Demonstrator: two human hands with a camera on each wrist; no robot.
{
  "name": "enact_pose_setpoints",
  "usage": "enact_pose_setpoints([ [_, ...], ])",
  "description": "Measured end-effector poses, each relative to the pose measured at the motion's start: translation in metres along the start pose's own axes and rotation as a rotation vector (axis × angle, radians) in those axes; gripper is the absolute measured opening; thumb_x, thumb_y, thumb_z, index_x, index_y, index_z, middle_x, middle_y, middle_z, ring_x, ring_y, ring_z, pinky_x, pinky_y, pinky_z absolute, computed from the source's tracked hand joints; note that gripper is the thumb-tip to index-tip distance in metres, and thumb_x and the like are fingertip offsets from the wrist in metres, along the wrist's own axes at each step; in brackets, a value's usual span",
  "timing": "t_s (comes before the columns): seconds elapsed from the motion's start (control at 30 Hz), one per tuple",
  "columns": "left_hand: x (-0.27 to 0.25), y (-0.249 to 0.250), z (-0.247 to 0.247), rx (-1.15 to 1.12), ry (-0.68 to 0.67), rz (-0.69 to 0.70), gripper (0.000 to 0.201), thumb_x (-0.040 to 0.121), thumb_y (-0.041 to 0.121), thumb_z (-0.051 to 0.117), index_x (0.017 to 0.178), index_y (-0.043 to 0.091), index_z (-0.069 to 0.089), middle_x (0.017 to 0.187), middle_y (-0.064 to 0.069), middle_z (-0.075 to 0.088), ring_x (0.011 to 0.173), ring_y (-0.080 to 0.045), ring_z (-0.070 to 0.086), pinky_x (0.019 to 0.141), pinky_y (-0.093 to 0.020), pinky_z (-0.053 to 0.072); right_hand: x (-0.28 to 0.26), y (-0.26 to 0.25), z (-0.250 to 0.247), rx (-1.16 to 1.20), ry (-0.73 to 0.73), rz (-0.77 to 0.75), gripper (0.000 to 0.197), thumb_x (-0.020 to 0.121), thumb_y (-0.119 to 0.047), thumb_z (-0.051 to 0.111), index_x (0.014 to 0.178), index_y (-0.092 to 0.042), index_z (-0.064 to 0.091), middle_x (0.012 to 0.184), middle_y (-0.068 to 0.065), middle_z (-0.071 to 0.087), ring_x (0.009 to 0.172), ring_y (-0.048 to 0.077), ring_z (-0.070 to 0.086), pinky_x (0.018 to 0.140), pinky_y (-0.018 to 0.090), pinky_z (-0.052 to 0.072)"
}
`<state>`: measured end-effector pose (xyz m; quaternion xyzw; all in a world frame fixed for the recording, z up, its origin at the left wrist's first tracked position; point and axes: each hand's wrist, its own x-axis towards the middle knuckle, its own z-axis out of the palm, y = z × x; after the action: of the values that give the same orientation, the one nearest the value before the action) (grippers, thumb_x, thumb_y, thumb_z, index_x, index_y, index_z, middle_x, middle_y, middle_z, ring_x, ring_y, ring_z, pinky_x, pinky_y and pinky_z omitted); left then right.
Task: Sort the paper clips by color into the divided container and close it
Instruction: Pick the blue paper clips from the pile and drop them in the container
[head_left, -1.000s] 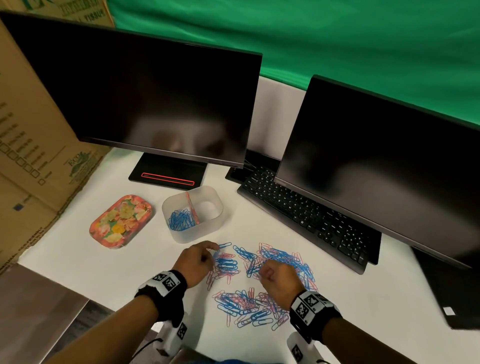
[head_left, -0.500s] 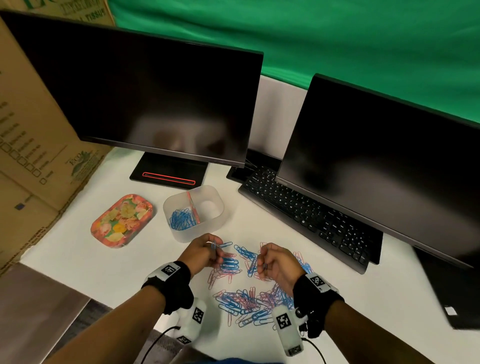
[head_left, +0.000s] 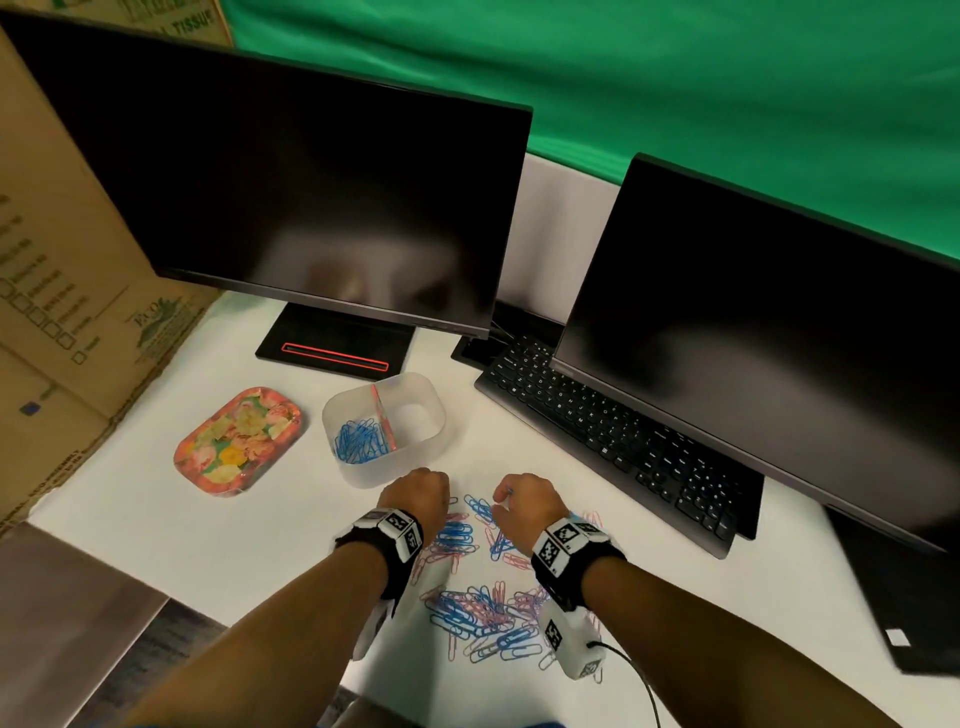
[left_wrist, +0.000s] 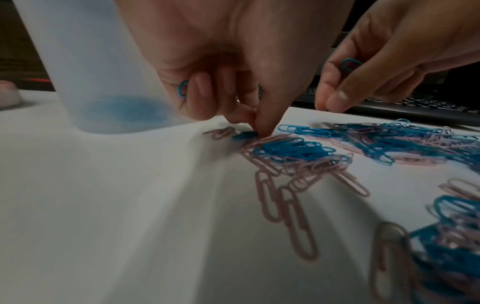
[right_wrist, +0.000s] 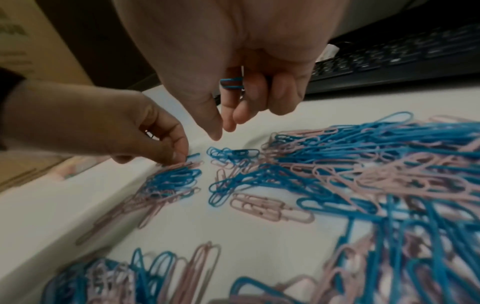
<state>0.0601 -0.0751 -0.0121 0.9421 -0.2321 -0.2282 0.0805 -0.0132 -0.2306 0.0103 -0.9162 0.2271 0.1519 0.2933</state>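
Blue and pink paper clips (head_left: 483, 608) lie scattered on the white table in front of me. The translucent divided container (head_left: 384, 428) stands just beyond, with blue clips (head_left: 358, 441) in its left compartment; its right compartment looks bare. My left hand (head_left: 415, 493) is down at the pile's far left edge; thumb and forefinger pinch a blue clip (left_wrist: 245, 135) on the table, and another blue clip (left_wrist: 182, 90) sits under its curled fingers. My right hand (head_left: 524, 501) hovers over the pile, a blue clip (right_wrist: 231, 83) tucked in its curled fingers.
The floral lid (head_left: 236, 439) lies left of the container. Two dark monitors (head_left: 311, 208) and a black keyboard (head_left: 613, 436) stand behind and to the right. A cardboard box (head_left: 57, 312) walls off the left side.
Both hands have shifted farther from me, toward the container. The left hand, raised with a blue clip half a second ago, has dropped to the pile's edge and pinches another.
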Motion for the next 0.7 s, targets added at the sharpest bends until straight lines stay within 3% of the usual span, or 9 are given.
enact_pose_setpoints([
  [0.13, -0.001, 0.0, 0.003, 0.041, -0.04, -0.026, 0.023, 0.089, 0.015, 0.051, 0.11, 0.012, 0.059, 0.114, -0.01, 0.056, 0.098, -0.032, 0.062, 0.081, -0.039, 0.052, 0.005, -0.008, 0.012, -0.197, -0.025, -0.064, 0.022, 0.09, -0.029, 0.059, 0.108, -0.018, 0.064, 0.117, 0.005, 0.056, 0.106, 0.024, 0.058, 0.085, 0.03, 0.048],
  [0.33, -0.004, 0.004, 0.004, 0.075, -0.063, 0.0, 0.029, 0.088, 0.009, 0.052, 0.117, 0.007, 0.05, 0.118, -0.013, 0.047, 0.097, -0.036, 0.063, 0.078, -0.042, 0.051, 0.007, -0.011, 0.018, -0.298, -0.038, -0.067, 0.018, 0.092, -0.021, 0.054, 0.105, -0.014, 0.065, 0.113, 0.007, 0.06, 0.102, 0.026, 0.06, 0.077, 0.029, 0.049],
  [0.47, -0.009, 0.004, 0.0, -0.066, 0.022, 0.04, 0.017, 0.089, 0.012, 0.048, 0.106, 0.01, 0.052, 0.106, -0.011, 0.06, 0.092, -0.033, 0.063, 0.078, -0.041, 0.053, 0.004, -0.007, 0.008, -0.156, -0.026, -0.055, 0.013, 0.089, -0.015, 0.05, 0.085, -0.019, 0.061, 0.095, 0.005, 0.066, 0.083, 0.023, 0.061, 0.067, 0.025, 0.049],
  [0.6, -0.014, 0.0, -0.007, -0.377, 0.061, 0.022, 0.009, 0.086, 0.014, 0.05, 0.088, 0.02, 0.057, 0.09, -0.005, 0.067, 0.083, -0.027, 0.062, 0.075, -0.035, 0.053, 0.003, 0.002, 0.002, 0.094, 0.026, -0.061, 0.011, 0.082, -0.017, 0.059, 0.072, -0.021, 0.061, 0.068, -0.003, 0.062, 0.066, 0.018, 0.061, 0.064, 0.027, 0.054],
  [0.7, -0.019, -0.001, -0.012, -0.613, 0.063, -0.004, 0.015, 0.087, 0.011, 0.052, 0.09, 0.024, 0.056, 0.086, -0.004, 0.07, 0.079, -0.02, 0.064, 0.077, -0.029, 0.052, 0.001, 0.002, -0.003, 0.225, 0.037, -0.087, 0.013, 0.08, -0.015, 0.064, 0.069, -0.02, 0.06, 0.063, -0.006, 0.06, 0.06, 0.01, 0.055, 0.063, 0.018, 0.05],
])
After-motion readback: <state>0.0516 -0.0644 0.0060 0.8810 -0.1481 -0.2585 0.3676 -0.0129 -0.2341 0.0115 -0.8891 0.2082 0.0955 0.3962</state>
